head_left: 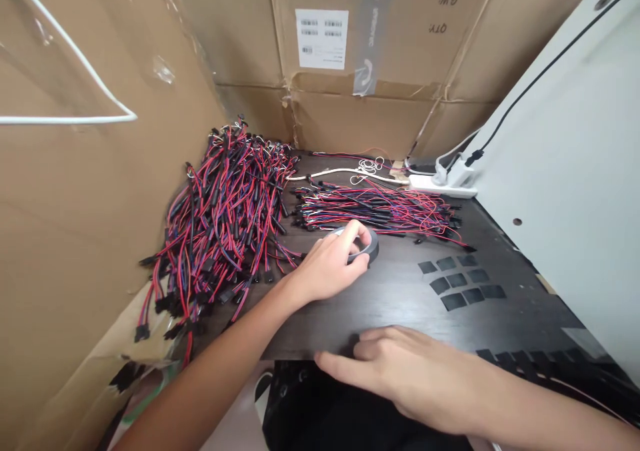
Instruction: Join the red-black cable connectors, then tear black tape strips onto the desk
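Observation:
My left hand [333,264] is closed around a roll of dark tape [373,248], with the thumb and fingers on its ring. The roll is at the middle of the dark table [320,334], just in front of a flat bundle of red, blue and black wires [375,208]. Close to the table's front edge is my right hand [400,364], back upward. One of its digits stretches left and the others bend toward the tabletop; I see nothing held there. To the right, several short black tape pieces [457,280] lie in rows on the table.
A large heap of red and black wires with connectors [235,204] covers the left side. Cardboard [250,31] rises behind and to the left. At the back right, a white power strip [440,186] sits by a white panel [570,158]. More black strips [530,361] line the right front edge.

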{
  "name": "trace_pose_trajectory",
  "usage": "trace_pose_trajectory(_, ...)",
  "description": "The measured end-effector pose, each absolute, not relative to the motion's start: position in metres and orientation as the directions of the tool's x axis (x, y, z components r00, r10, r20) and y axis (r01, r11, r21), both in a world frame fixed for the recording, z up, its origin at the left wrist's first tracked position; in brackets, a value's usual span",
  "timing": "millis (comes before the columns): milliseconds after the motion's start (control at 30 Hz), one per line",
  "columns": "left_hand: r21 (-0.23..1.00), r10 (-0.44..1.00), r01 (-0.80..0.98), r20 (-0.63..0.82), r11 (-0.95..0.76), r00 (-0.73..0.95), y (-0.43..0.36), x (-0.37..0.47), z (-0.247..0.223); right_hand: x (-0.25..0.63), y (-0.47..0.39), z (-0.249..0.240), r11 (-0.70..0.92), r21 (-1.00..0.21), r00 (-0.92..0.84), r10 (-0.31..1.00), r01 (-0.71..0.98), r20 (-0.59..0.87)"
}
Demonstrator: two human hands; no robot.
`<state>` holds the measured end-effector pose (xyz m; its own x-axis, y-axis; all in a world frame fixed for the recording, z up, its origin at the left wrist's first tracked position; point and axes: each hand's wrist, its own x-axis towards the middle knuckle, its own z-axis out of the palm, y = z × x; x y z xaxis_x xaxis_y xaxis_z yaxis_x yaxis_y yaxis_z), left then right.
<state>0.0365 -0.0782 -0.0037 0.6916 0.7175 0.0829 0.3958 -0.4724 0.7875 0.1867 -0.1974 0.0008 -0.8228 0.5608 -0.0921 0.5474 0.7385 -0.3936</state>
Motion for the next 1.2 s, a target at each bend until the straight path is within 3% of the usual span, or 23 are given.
trace_pose_trajectory(233,0.767,0.714,0.420,0.069,-0.484,0.697,-0.079,0.037,-0.005,0.179,-0.199,-0.001,0.831,-0.168,-0.847,0.523,0.531,-0.092)
trace_pose_trajectory(467,0.802,0.712,0.398,0.048,-0.446,0.701,-0.079,0.037,-0.005,0.185,-0.196,-0.008,0.781,0.012,-0.781,0.623,0.624,0.040)
trace_pose_trajectory(533,0.836,0.711,0.354,0.059,-0.418,0.701,-0.078,0.036,-0.004,0.192,-0.191,-0.007,0.746,-0.048,-0.740,0.666,0.665,0.097)
trace_pose_trajectory(600,0.882,0.701,0.285,0.069,-0.375,0.710,-0.079,0.036,-0.004,0.200,-0.183,-0.005,0.677,-0.186,-0.634,0.734,0.712,0.243)
trace_pose_trajectory(733,0.970,0.677,0.129,0.046,-0.207,0.735,-0.080,0.037,-0.004,0.212,-0.165,-0.004,0.451,-0.439,-0.201,0.839,0.777,0.505)
trace_pose_trajectory(867,0.997,0.670,0.032,0.020,-0.065,0.742,-0.084,0.040,-0.004,0.212,-0.154,-0.006,0.351,-0.531,-0.042,0.861,0.771,0.507)
trace_pose_trajectory(1000,0.999,0.670,0.002,0.027,-0.043,0.742,-0.087,0.042,-0.005,0.207,-0.150,-0.006,0.293,-0.600,0.036,0.880,0.744,0.473)
trace_pose_trajectory(1200,0.994,0.641,0.047,0.030,-0.103,0.767,-0.085,0.041,-0.007,0.210,-0.146,-0.001,0.272,-0.712,-0.033,0.943,0.647,0.331)
